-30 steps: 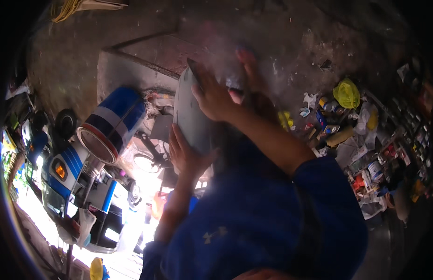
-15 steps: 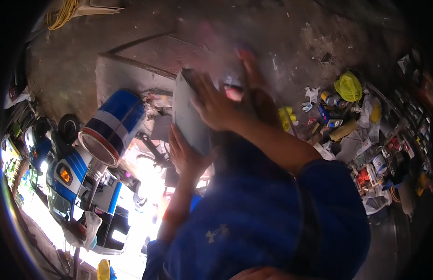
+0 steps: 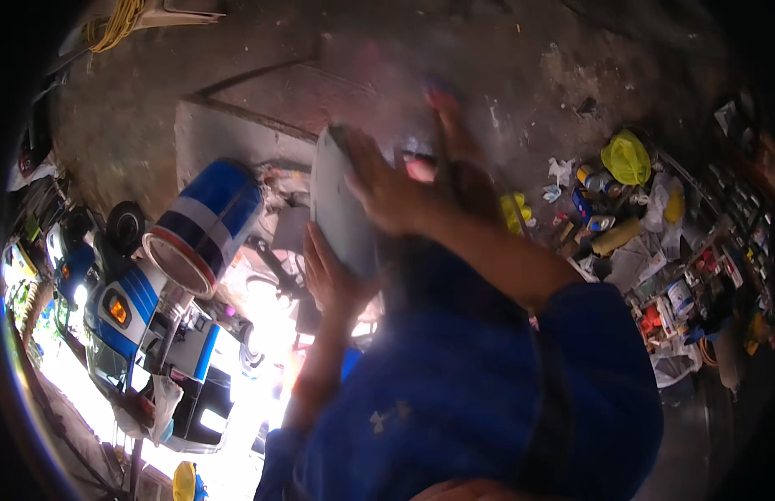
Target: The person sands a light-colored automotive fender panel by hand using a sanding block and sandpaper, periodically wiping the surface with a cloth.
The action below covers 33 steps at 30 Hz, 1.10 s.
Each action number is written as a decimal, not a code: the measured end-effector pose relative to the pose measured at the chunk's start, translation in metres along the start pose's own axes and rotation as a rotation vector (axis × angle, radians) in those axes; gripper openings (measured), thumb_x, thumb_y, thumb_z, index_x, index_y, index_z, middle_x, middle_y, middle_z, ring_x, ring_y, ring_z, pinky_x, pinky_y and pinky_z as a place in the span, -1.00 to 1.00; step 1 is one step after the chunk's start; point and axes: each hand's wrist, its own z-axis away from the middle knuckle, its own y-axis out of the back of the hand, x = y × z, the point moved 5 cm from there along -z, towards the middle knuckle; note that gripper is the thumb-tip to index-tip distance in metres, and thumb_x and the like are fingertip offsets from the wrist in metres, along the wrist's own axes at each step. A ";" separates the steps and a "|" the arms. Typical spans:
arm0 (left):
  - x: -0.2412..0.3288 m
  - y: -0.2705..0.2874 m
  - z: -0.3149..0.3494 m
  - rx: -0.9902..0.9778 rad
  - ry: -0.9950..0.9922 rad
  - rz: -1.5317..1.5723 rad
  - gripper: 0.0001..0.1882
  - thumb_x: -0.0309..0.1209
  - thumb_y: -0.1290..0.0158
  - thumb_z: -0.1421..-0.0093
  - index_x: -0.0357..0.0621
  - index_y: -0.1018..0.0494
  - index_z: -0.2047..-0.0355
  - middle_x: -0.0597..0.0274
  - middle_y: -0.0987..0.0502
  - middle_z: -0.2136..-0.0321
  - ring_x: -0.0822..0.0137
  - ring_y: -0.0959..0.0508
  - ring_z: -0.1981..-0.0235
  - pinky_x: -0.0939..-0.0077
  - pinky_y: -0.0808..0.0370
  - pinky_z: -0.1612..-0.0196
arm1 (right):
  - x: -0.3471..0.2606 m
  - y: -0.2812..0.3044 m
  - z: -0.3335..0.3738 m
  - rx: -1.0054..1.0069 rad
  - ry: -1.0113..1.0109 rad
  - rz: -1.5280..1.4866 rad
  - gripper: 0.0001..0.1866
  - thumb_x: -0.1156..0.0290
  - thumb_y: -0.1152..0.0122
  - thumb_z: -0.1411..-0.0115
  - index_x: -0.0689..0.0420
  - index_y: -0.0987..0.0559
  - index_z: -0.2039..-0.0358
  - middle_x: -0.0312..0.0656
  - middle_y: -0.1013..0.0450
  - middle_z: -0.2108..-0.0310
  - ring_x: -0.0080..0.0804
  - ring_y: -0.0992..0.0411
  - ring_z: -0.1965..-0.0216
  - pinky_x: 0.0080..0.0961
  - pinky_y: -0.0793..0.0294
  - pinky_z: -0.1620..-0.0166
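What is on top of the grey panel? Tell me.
The right hand lies over the upper right side of the grey panel; the left hand overlaps its lower end. Whatever lies beneath either hand is covered and cannot be seen.

Room beyond grey panel [image 3: 333,200], drum [image 3: 205,219] leftward

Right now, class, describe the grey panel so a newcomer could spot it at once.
Find the blue shirt, lower centre. Above it, at the left hand and right hand, is the curved panel: plain pale grey, unlike the striped drum on its left.
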 end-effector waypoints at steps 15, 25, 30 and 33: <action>0.049 -0.015 -0.227 -0.238 0.163 -0.153 -0.17 0.24 -0.37 -0.02 -0.17 -0.60 -0.09 -0.23 -0.58 -0.09 -0.11 -0.63 -0.10 0.00 -0.63 -0.08 | 0.163 0.104 0.011 0.261 0.133 -0.154 -0.46 0.44 0.25 -0.56 0.21 -0.15 -0.50 -0.04 -0.29 -0.44 -0.28 -0.30 -0.41 -0.46 -0.23 -0.39; 0.050 -0.004 -0.185 -0.125 0.206 0.194 -0.27 0.17 -0.41 0.05 -0.21 -0.66 0.09 -0.19 -0.62 -0.05 -0.08 -0.65 -0.08 0.03 -0.62 -0.10 | 0.149 0.152 0.025 0.163 -0.050 -0.600 -0.38 0.14 0.11 -0.58 0.33 -0.28 -0.45 -0.04 -0.29 -0.44 -0.31 -0.26 -0.43 -0.43 -0.32 -0.33; 0.030 0.059 -0.119 0.035 0.212 0.361 -0.32 0.17 -0.40 0.02 -0.32 -0.64 0.30 -0.21 -0.69 0.27 -0.05 -0.72 0.18 0.04 -0.62 0.09 | 0.144 0.173 -0.001 -0.146 -0.294 -0.453 -0.28 -0.13 0.34 -0.58 0.08 -0.14 -0.55 -0.05 -0.37 -0.39 -0.09 -0.51 -0.21 -0.35 -0.47 -0.17; 0.009 0.117 -0.073 0.068 0.221 0.481 -0.36 0.13 -0.32 -0.12 -0.37 -0.62 0.39 -0.11 -0.62 0.55 0.09 -0.67 0.43 0.12 -0.56 0.25 | 0.077 0.152 0.007 -0.321 -0.195 -0.586 -0.27 -0.14 0.35 -0.59 0.12 -0.18 -0.52 -0.01 -0.47 -0.28 -0.16 -0.59 -0.05 -0.33 -0.49 -0.17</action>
